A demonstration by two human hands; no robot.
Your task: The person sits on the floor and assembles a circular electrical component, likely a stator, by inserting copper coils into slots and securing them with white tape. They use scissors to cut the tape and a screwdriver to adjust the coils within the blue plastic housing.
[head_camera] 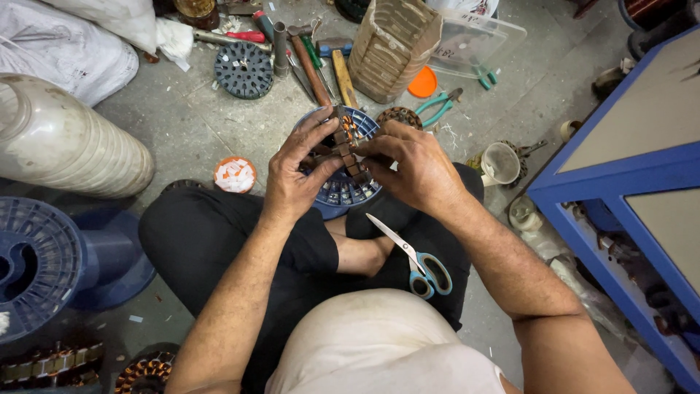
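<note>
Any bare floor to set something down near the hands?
Bare floor between the white drum, slotted disc and small orange cup. Another patch right of the teal pliers. Crowded: the tool pile above both hands, and by the blue table.

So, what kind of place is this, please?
Probably a small motor-repair workshop: both hands hold a round wound core, with hammers and pliers lying on the concrete floor.
</note>
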